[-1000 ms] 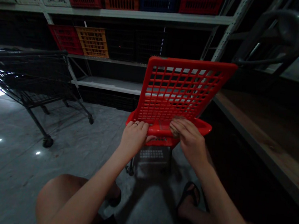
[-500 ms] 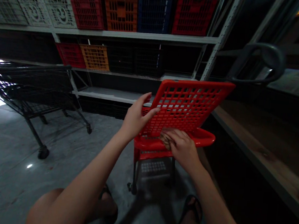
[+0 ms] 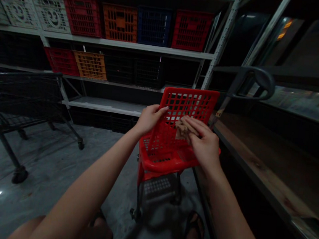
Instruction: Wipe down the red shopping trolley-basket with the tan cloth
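A small red plastic cart [image 3: 160,162] stands on the floor right in front of me, with its red grid flap [image 3: 191,102] raised upright. My left hand [image 3: 149,118] grips the flap's left edge, fingers curled round it. My right hand [image 3: 203,141] is closed on a small brownish cloth [image 3: 182,129], pressed against the flap's grid near the middle. My bare knees and sandalled feet show at the bottom of the view.
A black wire trolley [image 3: 14,99] stands on the left. Metal shelving [image 3: 122,45] ahead carries red, orange, blue and white crates [image 3: 120,22]. A wooden counter [image 3: 272,167] runs along the right, with a dark curved handle [image 3: 256,82] above it. Grey floor [image 3: 42,160] lies to the left.
My left hand went from the cart's front rim up to the flap's left edge. My right hand rose with the cloth from the flap's base to its middle. The view has tilted up.
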